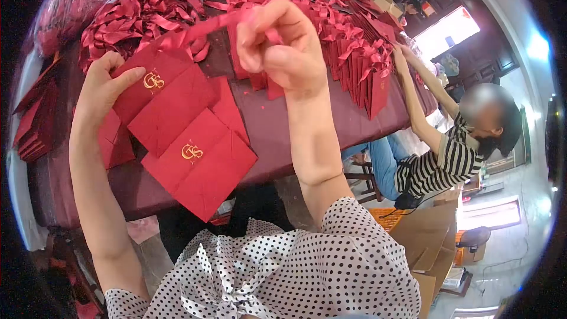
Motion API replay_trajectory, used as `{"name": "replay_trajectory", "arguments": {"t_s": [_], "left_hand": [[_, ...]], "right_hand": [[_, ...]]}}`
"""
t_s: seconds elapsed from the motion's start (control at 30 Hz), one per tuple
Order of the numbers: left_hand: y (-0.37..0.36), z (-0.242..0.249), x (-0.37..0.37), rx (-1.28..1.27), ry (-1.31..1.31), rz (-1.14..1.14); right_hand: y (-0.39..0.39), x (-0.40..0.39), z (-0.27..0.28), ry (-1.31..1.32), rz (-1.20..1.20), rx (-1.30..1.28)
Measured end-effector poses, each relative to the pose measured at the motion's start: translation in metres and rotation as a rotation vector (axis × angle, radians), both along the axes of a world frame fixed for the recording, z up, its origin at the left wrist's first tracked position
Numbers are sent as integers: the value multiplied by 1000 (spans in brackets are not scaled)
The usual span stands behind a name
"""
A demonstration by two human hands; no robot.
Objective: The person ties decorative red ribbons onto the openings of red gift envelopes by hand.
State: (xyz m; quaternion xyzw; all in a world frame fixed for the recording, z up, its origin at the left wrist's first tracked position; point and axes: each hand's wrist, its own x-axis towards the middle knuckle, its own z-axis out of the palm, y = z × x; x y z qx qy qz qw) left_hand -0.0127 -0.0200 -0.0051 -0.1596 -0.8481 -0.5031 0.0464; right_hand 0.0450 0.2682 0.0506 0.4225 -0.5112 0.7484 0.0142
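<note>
My left hand (pixel 106 82) grips the top edge of a red paper bag (pixel 171 103) with a gold monogram, its thumb lying on the front. A red ribbon (pixel 201 28) runs from the top of that bag up to my right hand (pixel 283 44), whose curled fingers are closed on it in the air above the table. Another red bag (pixel 199 162) with the same gold mark lies nearer to me, partly under the held one, and reaches over the table's front edge. More red bags lie beneath and beside these two.
A maroon-covered table (pixel 266 133) carries a ribbon heap (pixel 142 18), plastic-wrapped bundles (pixel 77 9) at the back left and rows of red bags (pixel 354 65) at the right. A co-worker (pixel 437 153) in stripes sits at the right, hands on bags. Cardboard (pixel 425 236) stands below right.
</note>
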Motion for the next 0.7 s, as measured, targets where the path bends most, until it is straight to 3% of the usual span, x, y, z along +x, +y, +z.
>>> {"name": "replay_trajectory", "arguments": {"t_s": [0.17, 0.27, 0.33, 0.4, 0.43, 0.5, 0.53, 0.57, 0.7], "left_hand": [[0, -5, -3, -22, 153, 7], [3, -3, -1, -18, 109, 25], [5, -3, 2, -13, 142, 34], [6, 6, 5, -3, 23, 14], [6, 0, 3, 119, -80, -8], [12, 3, 13, 251, -107, -126], [14, 10, 17, 267, -212, -142], [19, 6, 16, 464, -362, -172], [21, 3, 12, 515, -371, -233]], "right_hand": [[17, -5, 2, -2, 131, -311], [10, 5, 11, -15, -176, -333], [11, 0, 8, 42, -327, -245], [5, -2, 6, 124, -578, -41], [-5, 2, 5, 126, -668, 48], [-23, 3, -2, 121, -501, 148], [-37, 12, -2, 90, -459, 215], [-48, 15, -5, 36, -382, 297], [-66, 19, -16, 103, -504, 615]]}}
